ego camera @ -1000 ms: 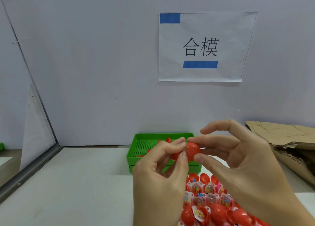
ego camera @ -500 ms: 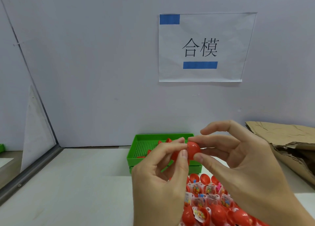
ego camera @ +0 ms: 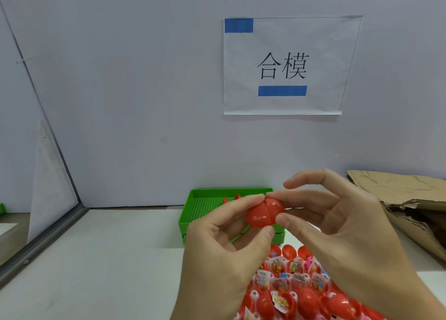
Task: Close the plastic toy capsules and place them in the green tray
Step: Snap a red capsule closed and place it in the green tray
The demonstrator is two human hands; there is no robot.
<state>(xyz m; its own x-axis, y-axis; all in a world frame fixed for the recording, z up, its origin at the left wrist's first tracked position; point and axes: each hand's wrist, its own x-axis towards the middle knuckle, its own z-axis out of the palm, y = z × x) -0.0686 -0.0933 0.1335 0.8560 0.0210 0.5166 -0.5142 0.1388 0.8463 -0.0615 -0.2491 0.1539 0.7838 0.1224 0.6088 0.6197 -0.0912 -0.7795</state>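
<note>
In the head view, a glossy red plastic capsule [ego camera: 265, 212] is seen, egg-shaped and smooth, with a seam running across its middle where the two halves meet. It is held in the air between both hands, in front of the near rim of the green tray [ego camera: 205, 205]. The tray is a shallow rectangular plastic one with a perforated floor; a few red pieces are partly visible inside it, mostly hidden by the fingers.

The capsule is pinched on its left half by the left hand [ego camera: 217, 254], thumb below and forefinger above. Its right half is pinched by the right hand [ego camera: 342, 232], thumb tip at the lower edge and a fingertip on top by the seam. The right forefinger is raised and bent above the others, off the capsule. Both palms are turned inward toward each other.

Below the hands, a crowd of open red shells [ego camera: 296, 288] is laid on the white table [ego camera: 96, 259], with small clear packets of coloured bits lying in and among them. Creased brown cardboard [ego camera: 410, 204] is seen at the right. A white paper sign [ego camera: 282, 66] with black characters and blue tape is fixed to the pale wall.
</note>
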